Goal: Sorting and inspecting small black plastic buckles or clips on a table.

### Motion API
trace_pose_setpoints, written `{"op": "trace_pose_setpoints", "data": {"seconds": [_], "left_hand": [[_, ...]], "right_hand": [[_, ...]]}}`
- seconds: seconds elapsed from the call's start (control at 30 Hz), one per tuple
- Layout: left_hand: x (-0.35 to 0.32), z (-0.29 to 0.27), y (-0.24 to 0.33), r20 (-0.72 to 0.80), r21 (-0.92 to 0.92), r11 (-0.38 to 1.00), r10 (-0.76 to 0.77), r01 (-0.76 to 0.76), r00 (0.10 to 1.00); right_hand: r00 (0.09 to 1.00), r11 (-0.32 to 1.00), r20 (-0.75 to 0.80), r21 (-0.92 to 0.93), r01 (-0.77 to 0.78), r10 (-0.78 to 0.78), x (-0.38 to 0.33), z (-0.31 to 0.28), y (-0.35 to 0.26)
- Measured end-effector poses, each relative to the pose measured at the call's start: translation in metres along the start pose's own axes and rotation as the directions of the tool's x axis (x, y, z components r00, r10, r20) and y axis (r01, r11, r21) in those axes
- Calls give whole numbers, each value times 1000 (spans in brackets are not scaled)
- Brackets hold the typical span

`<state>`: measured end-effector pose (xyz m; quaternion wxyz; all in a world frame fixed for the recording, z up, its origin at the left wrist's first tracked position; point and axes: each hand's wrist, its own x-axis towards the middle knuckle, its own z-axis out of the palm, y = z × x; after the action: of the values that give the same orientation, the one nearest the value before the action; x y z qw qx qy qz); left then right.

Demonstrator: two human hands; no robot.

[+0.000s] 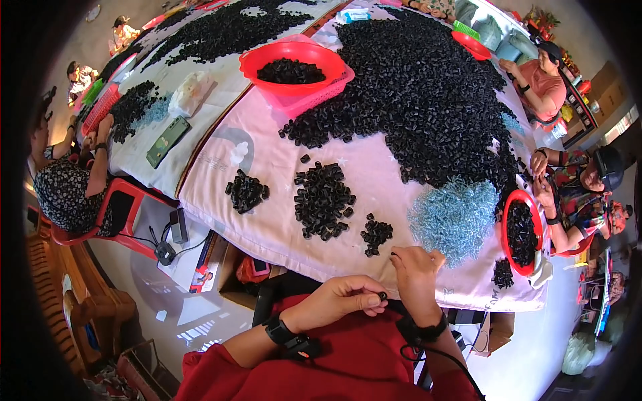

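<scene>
Early days, judging by the table: 3 small sorted piles [324, 199] beside a huge black heap [428, 93]. Left hand [344, 297] pinching 1 small black piece [382, 295]; right hand [414, 271] curled near the table edge, contents probably a metal clip, unclear.

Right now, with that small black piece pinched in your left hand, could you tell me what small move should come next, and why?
Probably reach the right hand forward to the pale blue screws. The left hand already pinches a small black piece at its fingertips, while the right hand looks empty at the table edge, just short of that heap.
</scene>
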<state>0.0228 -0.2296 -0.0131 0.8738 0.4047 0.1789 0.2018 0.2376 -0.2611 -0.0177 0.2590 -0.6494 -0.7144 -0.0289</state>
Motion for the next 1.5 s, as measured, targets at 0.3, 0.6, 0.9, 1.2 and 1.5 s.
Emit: {"op": "trace_pose_setpoints", "data": {"seconds": [0.3, 0.6, 0.9, 1.2, 1.5], "left_hand": [[1, 5, 7, -82, 82, 996, 47, -41, 995], [-2, 8, 4, -77, 147, 986, 87, -75, 993], [-2, 8, 7, -108, 126, 990, 76, -62, 991], [1, 16, 12, -70, 145, 989, 50, -39, 996], [0, 19, 14, -88, 144, 989, 58, -45, 994]], "right_hand": [[986, 867, 77, 469, -165, 147, -6, -70, -42], [997, 993, -59, 105, 49, -43, -16, -67, -53], [997, 990, -81, 138, 27, -16, -10, -69, -47], [997, 989, -71, 145, -3, 13, -10, -79, -50], [999, 993, -9, 116, 32, -31, -10, -81, -52]]}}
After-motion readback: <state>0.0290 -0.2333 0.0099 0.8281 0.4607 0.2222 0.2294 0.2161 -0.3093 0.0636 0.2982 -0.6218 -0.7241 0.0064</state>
